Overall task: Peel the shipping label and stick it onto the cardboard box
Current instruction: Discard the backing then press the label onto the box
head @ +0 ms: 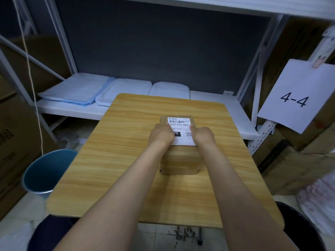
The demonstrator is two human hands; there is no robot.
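Observation:
A brown cardboard box (pixel 179 163) stands on the wooden table (pixel 126 151), near its middle. A white shipping label (pixel 181 129) with a barcode and the text 070-070-A86 lies flat over the box top. My left hand (pixel 160 135) rests on the label's left edge, fingers pointing forward. On the label's right edge sits my right hand (pixel 203 135), one finger stretched out along the paper. Both hands hide the label's side edges. Whether fingers pinch the label or only press it down is not visible.
A blue bin (pixel 45 174) stands on the floor left of the table. Behind the table a white rack shelf (pixel 217 105) holds folded white and blue cloths (pixel 112 89). A sheet marked 4-4 (pixel 297 98) hangs at the right. Cardboard boxes (pixel 16 134) flank both sides.

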